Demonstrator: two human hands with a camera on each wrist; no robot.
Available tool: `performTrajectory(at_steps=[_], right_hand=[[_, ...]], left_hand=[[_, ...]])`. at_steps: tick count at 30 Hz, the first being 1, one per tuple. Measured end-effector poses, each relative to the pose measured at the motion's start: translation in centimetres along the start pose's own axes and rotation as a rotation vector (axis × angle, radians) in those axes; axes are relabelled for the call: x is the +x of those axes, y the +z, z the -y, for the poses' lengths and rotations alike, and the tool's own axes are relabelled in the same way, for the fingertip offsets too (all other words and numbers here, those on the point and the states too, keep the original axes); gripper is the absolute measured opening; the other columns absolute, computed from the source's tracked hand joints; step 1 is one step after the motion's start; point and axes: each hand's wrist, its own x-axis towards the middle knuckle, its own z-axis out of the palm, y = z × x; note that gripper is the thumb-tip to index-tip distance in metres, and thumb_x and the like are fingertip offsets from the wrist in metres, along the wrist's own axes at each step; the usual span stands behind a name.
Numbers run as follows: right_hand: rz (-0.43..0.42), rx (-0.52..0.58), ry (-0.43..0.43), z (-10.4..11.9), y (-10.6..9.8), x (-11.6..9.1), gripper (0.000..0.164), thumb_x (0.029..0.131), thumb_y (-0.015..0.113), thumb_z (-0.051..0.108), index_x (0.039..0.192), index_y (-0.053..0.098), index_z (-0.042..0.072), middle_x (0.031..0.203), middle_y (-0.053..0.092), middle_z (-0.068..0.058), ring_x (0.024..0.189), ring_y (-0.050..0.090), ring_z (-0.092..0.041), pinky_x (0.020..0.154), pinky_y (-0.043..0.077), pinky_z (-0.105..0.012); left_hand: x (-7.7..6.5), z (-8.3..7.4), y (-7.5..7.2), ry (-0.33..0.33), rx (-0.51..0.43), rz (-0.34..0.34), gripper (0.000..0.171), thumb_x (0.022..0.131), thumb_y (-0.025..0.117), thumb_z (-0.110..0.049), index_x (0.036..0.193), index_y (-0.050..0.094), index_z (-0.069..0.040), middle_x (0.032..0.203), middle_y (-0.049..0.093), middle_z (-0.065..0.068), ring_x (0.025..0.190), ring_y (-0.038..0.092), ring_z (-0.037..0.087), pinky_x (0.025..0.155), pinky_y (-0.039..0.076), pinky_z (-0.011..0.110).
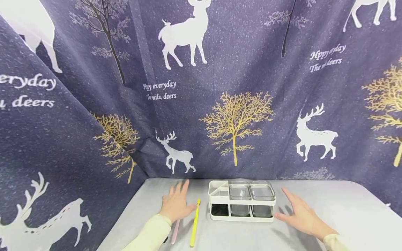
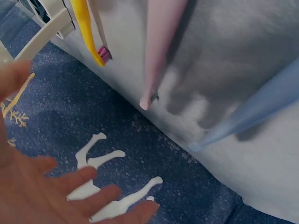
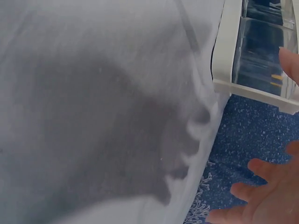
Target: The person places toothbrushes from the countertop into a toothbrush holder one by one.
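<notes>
A white toothbrush rack (image 1: pixel 242 202) stands on the table, two clear square cups (image 1: pixel 240 197) seated side by side in its middle and right openings. Its left part has a slanted divider. My right hand (image 1: pixel 301 216) is spread beside the rack's right end, thumb toward it, holding nothing. Left of the rack, my left hand (image 1: pixel 176 205) hovers with fingers apart over the toothbrushes. The yellow toothbrush (image 1: pixel 195 226) lies near its thumb; the pink toothbrush (image 1: pixel 175 233) is partly hidden beneath it. A light blue slender handle (image 2: pixel 261 109) shows in the left wrist view.
A grey-white cloth covers the table (image 1: pixel 245 237). Behind and to the left hangs a dark blue curtain (image 1: pixel 188 115) printed with deer and trees, meeting the table's back edge just behind the rack. Hand shadows fall on the cloth.
</notes>
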Motion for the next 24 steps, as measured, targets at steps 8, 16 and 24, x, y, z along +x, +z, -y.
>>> performTrajectory(at_steps=[8, 16, 24], right_hand=[[-0.011, 0.11, 0.01, 0.6, 0.4, 0.7, 0.102, 0.082, 0.076, 0.048, 0.148, 0.025, -0.01, 0.141, 0.037, -0.04, 0.123, 0.04, -0.06, 0.093, 0.035, -0.071], [0.033, 0.207, 0.074, 1.1, 0.6, 1.4, 0.101, 0.084, 0.076, 0.046, 0.149, 0.022, -0.01, 0.138, 0.04, -0.04, 0.118, 0.047, -0.058, 0.09, 0.044, -0.065], [0.088, 0.38, 0.149, 1.7, 0.9, 2.1, 0.097, 0.086, 0.077, 0.034, 0.148, 0.019, -0.013, 0.137, 0.039, -0.042, 0.117, 0.051, -0.054, 0.092, 0.047, -0.055]], left_hand=[[0.4, -1.4, -0.4, -0.091, -0.035, -0.094, 0.08, 0.075, 0.079, -0.037, 0.14, 0.048, -0.002, 0.121, 0.057, 0.024, 0.107, 0.055, 0.043, 0.073, 0.051, 0.057], [0.7, -2.1, -0.1, -0.158, -0.074, -0.061, 0.05, 0.074, 0.077, -0.031, 0.108, 0.066, 0.004, 0.092, 0.066, 0.023, 0.08, 0.065, 0.046, 0.063, 0.053, 0.053], [0.7, -3.0, 0.1, -0.188, -0.112, -0.015, 0.032, 0.072, 0.078, -0.029, 0.082, 0.067, -0.001, 0.073, 0.064, 0.016, 0.065, 0.063, 0.035, 0.056, 0.051, 0.048]])
